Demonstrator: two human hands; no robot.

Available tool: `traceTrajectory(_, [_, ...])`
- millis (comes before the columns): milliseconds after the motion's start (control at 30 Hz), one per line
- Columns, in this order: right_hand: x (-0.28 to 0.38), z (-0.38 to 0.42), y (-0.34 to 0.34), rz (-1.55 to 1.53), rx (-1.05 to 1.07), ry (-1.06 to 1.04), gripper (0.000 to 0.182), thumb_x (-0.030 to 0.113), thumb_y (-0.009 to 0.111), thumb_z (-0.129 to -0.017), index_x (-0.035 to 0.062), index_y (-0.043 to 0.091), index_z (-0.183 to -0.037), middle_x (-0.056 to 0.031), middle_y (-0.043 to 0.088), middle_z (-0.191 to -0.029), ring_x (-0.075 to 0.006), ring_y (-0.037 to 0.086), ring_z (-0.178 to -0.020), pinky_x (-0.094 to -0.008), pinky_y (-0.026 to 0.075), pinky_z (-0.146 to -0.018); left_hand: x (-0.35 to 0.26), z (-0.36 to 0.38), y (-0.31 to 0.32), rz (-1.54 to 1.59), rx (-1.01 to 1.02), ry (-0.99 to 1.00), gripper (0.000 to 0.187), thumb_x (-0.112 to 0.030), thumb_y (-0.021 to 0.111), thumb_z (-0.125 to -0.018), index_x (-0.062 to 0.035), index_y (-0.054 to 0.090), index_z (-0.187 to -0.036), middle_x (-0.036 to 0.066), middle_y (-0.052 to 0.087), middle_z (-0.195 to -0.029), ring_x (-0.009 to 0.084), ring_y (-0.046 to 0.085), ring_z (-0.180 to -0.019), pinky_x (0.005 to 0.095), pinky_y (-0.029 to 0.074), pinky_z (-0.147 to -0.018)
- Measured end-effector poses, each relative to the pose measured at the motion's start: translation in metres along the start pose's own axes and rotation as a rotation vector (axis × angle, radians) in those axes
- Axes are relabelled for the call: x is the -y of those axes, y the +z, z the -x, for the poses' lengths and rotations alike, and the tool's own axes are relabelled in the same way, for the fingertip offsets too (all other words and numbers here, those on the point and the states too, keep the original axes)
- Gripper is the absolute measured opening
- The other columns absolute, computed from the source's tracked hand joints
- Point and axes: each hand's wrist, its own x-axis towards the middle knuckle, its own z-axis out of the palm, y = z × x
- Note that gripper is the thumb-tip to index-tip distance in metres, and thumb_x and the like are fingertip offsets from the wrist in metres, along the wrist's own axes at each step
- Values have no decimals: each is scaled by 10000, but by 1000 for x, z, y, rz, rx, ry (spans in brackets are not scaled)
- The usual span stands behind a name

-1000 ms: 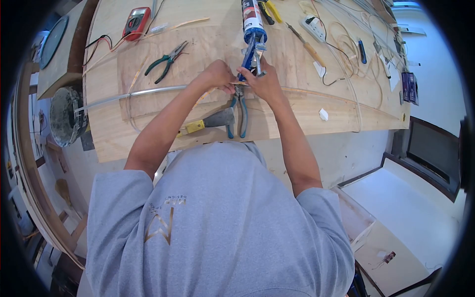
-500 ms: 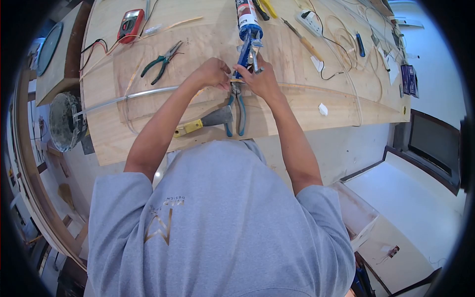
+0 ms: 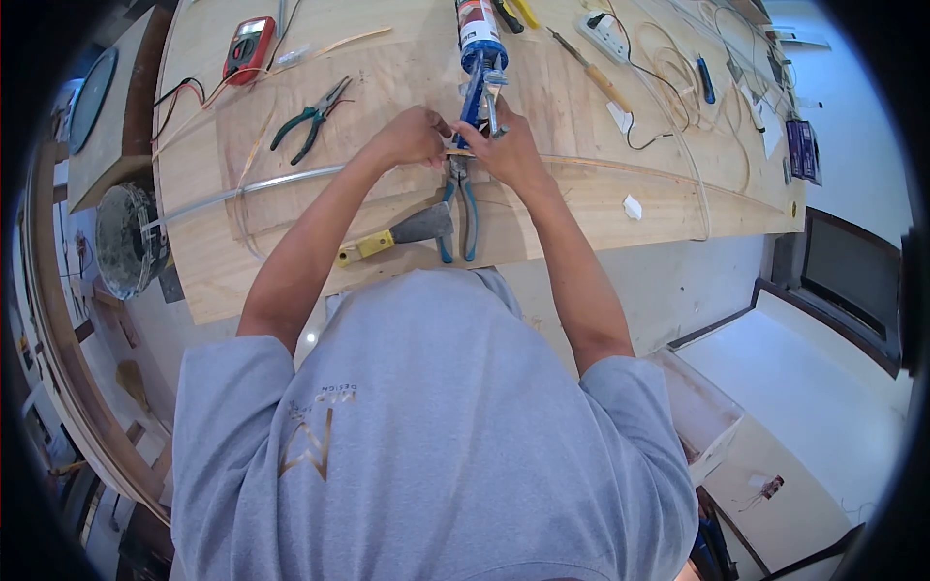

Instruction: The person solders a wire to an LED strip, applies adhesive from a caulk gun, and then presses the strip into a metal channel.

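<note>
My left hand is closed, its fingertips pinched on a thin strip that looks like an LED strip. Close beside it, my right hand pinches the same strip with thumb and fingers; the exact grip is partly hidden. Just beyond my fingers lies a blue caulking gun with a cartridge in it. Blue-handled pliers lie right below the hands, jaws toward them. A scraper with a yellow handle touches their left side. Under my left forearm passes a silvery channel.
Green-handled pliers and a red multimeter lie to the left on the plywood table. Rightward are a wooden-handled soldering iron, a white power strip, a blue-handled tool and loose cables. A dirty bucket stands off the left edge.
The view has shifted slightly. Both hands stay at the same spot on the strip, with only small finger movement.
</note>
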Motion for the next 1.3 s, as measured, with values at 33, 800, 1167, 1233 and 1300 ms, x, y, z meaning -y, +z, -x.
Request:
traceTrajectory(33, [2, 0, -1, 6, -1, -7, 502, 360, 766, -832, -37, 538, -1037, -255, 660, -785, -449, 663, -787, -474, 520, -674, 2, 0, 0, 20, 3, 12, 301, 45, 625, -797, 117, 605, -1088, 164, 706, -823, 209, 710, -681, 289, 568, -593])
traceTrajectory(800, [13, 4, -3, 27, 22, 99, 482, 303, 746, -855, -48, 509, -1084, -264, 663, -801, -465, 656, -796, -502, 513, -701, -51, -4, -4, 455, -490, 282, 561, -394, 624, -971, 37, 546, -1322, 113, 665, -1119, 193, 654, -1000, 308, 520, -835])
traceTrajectory(1167, [27, 4, -7, -1, 7, 127, 460, 274, 741, -850, -38, 515, -1102, -249, 675, -814, -443, 669, -815, -492, 515, -733, -79, -34, -15, 450, -228, 129, 591, -522, 715, -859, -53, 607, -1202, 52, 665, -1042, 173, 633, -936, 377, 493, -865])
traceTrajectory(1233, [23, 5, -5, 15, -6, 122, 454, 275, 742, -849, -33, 520, -1097, -244, 679, -818, -438, 672, -820, -486, 517, -736, -82, -31, -16, 466, -225, 111, 575, -514, 719, -857, -57, 608, -1187, 47, 665, -1026, 169, 634, -910, 382, 492, -864])
traceTrajectory(1300, [22, 4, -4, 4, 12, 130, 452, 276, 741, -849, -35, 525, -1096, -246, 680, -820, -438, 673, -821, -483, 517, -738, -83, -30, -18, 470, -223, 91, 562, -508, 722, -856, -62, 608, -1178, 42, 665, -1010, 166, 636, -888, 386, 492, -863])
